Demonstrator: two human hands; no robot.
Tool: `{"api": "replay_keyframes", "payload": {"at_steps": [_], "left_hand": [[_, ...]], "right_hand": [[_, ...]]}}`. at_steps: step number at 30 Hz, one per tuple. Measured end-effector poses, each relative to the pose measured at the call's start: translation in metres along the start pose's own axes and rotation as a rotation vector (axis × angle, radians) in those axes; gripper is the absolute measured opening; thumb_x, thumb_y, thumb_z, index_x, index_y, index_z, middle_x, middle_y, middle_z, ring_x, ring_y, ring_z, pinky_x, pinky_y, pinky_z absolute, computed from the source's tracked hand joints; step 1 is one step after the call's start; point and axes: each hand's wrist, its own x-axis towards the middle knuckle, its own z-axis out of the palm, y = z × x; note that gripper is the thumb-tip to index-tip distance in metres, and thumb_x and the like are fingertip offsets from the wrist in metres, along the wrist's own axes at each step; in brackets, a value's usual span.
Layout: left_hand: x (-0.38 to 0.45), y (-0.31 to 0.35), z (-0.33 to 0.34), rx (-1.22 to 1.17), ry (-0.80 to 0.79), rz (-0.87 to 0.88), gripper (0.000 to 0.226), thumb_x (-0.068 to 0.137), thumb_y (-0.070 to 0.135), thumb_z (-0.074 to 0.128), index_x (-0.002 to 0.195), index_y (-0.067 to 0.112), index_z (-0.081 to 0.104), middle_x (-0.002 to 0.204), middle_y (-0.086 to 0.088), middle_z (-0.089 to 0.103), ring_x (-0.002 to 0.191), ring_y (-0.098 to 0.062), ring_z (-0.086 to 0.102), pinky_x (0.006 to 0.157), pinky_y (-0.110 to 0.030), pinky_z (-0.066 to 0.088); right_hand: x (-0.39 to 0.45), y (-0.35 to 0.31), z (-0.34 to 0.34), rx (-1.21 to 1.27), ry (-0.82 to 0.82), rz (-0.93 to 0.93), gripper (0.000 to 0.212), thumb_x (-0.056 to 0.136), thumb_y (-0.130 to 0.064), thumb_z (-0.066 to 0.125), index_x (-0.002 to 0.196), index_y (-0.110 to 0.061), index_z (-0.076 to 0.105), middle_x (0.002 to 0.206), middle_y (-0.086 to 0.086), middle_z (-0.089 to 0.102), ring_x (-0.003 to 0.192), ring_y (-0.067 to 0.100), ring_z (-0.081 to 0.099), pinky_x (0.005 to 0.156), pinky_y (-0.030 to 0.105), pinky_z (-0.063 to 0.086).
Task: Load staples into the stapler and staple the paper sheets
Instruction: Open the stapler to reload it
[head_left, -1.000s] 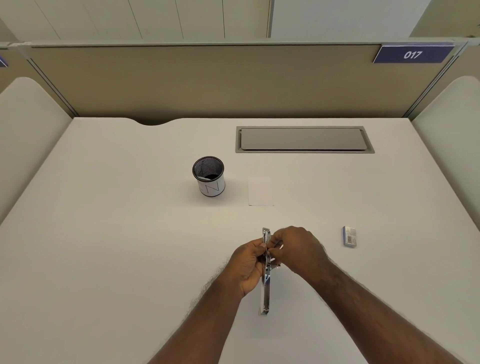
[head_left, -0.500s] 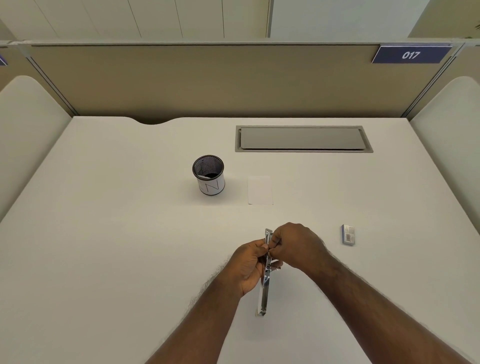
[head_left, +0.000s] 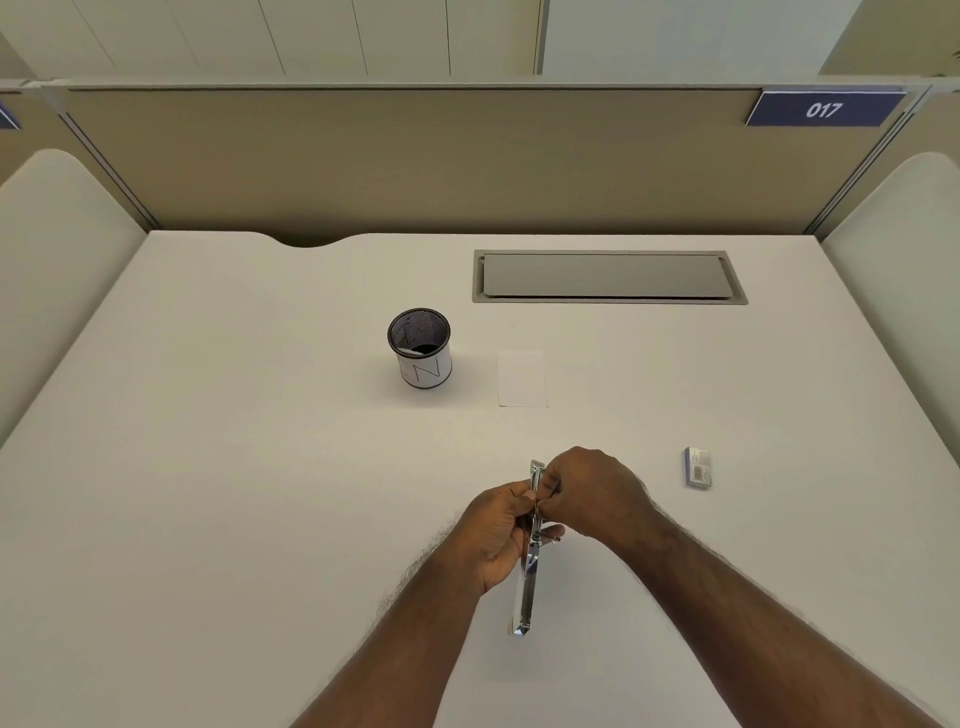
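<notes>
A pale tabletop inside a partitioned desk booth carried a mesh cup, paper sheets and a small staple box. The left hand gripped the opened stapler mid-body, its long axis running toward and away from the person. The right hand pinched at its far end, apparently seating staples; the sheets lay well beyond both hands.

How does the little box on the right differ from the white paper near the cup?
The staple box is small, thick and printed, with a blue edge; the paper is larger, flat, plain white. The box lies right of the hands, the paper farther back beside the mesh cup. Both rest untouched on the desk.
</notes>
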Motion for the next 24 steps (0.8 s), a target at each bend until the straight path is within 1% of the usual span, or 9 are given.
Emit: {"api": "replay_keyframes", "payload": {"at_steps": [3, 6, 8, 11, 15, 18, 20, 22, 24], "left_hand": [[0.0, -0.002, 0.0, 0.004, 0.004, -0.002, 0.032, 0.098, -0.005, 0.036, 0.102, -0.005, 0.068, 0.087, -0.015, 0.073, 0.071, -0.024, 0.068, 0.082, -0.045, 0.056], [0.0, -0.001, 0.0, 0.024, 0.021, -0.006, 0.032, 0.097, -0.006, 0.036, 0.101, -0.006, 0.068, 0.087, -0.017, 0.072, 0.068, -0.024, 0.068, 0.075, -0.041, 0.058], [0.001, -0.002, 0.0, 0.026, 0.035, -0.003, 0.034, 0.096, -0.007, 0.036, 0.098, -0.005, 0.069, 0.085, -0.016, 0.073, 0.067, -0.025, 0.068, 0.073, -0.04, 0.057], [0.003, -0.003, -0.001, 0.015, 0.047, 0.009, 0.036, 0.093, -0.009, 0.036, 0.094, -0.003, 0.071, 0.087, -0.018, 0.072, 0.07, -0.026, 0.065, 0.075, -0.042, 0.054], [0.004, -0.002, -0.002, 0.013, 0.045, 0.012, 0.035, 0.093, -0.009, 0.036, 0.095, -0.003, 0.071, 0.089, -0.019, 0.072, 0.071, -0.026, 0.066, 0.074, -0.041, 0.055], [0.005, -0.002, -0.003, -0.006, 0.052, 0.013, 0.035, 0.094, -0.009, 0.037, 0.096, -0.003, 0.071, 0.094, -0.02, 0.071, 0.079, -0.029, 0.065, 0.08, -0.043, 0.054], [0.006, -0.001, -0.003, -0.006, 0.05, 0.014, 0.034, 0.093, -0.009, 0.037, 0.101, -0.005, 0.07, 0.099, -0.022, 0.07, 0.083, -0.03, 0.064, 0.084, -0.045, 0.052], [0.006, 0.0, -0.002, -0.008, 0.051, 0.021, 0.035, 0.092, -0.01, 0.036, 0.104, -0.006, 0.069, 0.099, -0.022, 0.069, 0.081, -0.029, 0.064, 0.08, -0.042, 0.053], [0.006, 0.002, -0.001, -0.027, 0.065, 0.03, 0.034, 0.093, -0.009, 0.037, 0.107, -0.008, 0.067, 0.098, -0.023, 0.069, 0.078, -0.028, 0.066, 0.069, -0.036, 0.057]], "right_hand": [[0.001, 0.001, 0.003, -0.038, -0.003, -0.016, 0.011, 0.067, -0.029, 0.065, 0.074, -0.026, 0.071, 0.066, -0.011, 0.07, 0.061, 0.006, 0.06, 0.051, 0.018, 0.037], [0.003, 0.002, 0.005, -0.028, -0.027, -0.029, 0.012, 0.068, -0.027, 0.062, 0.076, -0.024, 0.07, 0.069, -0.008, 0.073, 0.068, 0.009, 0.066, 0.06, 0.023, 0.051], [0.003, 0.002, 0.006, -0.026, -0.031, -0.04, 0.013, 0.068, -0.026, 0.061, 0.076, -0.022, 0.07, 0.072, -0.005, 0.073, 0.07, 0.012, 0.068, 0.066, 0.026, 0.056], [0.004, 0.003, 0.009, -0.06, -0.008, -0.073, 0.016, 0.069, -0.026, 0.058, 0.074, -0.018, 0.07, 0.072, -0.002, 0.072, 0.07, 0.014, 0.066, 0.062, 0.023, 0.051], [0.007, 0.005, 0.01, -0.056, -0.003, -0.085, 0.017, 0.069, -0.028, 0.059, 0.075, -0.019, 0.071, 0.072, -0.002, 0.072, 0.07, 0.014, 0.066, 0.06, 0.022, 0.047], [0.005, 0.006, 0.012, -0.055, 0.033, -0.122, 0.016, 0.069, -0.032, 0.06, 0.075, -0.021, 0.07, 0.075, -0.004, 0.07, 0.071, 0.013, 0.064, 0.06, 0.023, 0.046], [0.003, 0.008, 0.015, -0.059, 0.087, -0.148, 0.015, 0.071, -0.034, 0.059, 0.073, -0.022, 0.068, 0.078, -0.005, 0.068, 0.072, 0.014, 0.063, 0.06, 0.025, 0.045], [0.002, 0.011, 0.017, -0.045, 0.134, -0.171, 0.015, 0.072, -0.036, 0.059, 0.072, -0.022, 0.065, 0.079, -0.005, 0.065, 0.071, 0.014, 0.061, 0.059, 0.026, 0.043], [0.0, 0.012, 0.018, -0.014, 0.155, -0.181, 0.015, 0.072, -0.038, 0.06, 0.071, -0.023, 0.063, 0.081, -0.006, 0.063, 0.071, 0.013, 0.06, 0.057, 0.025, 0.041]]}}
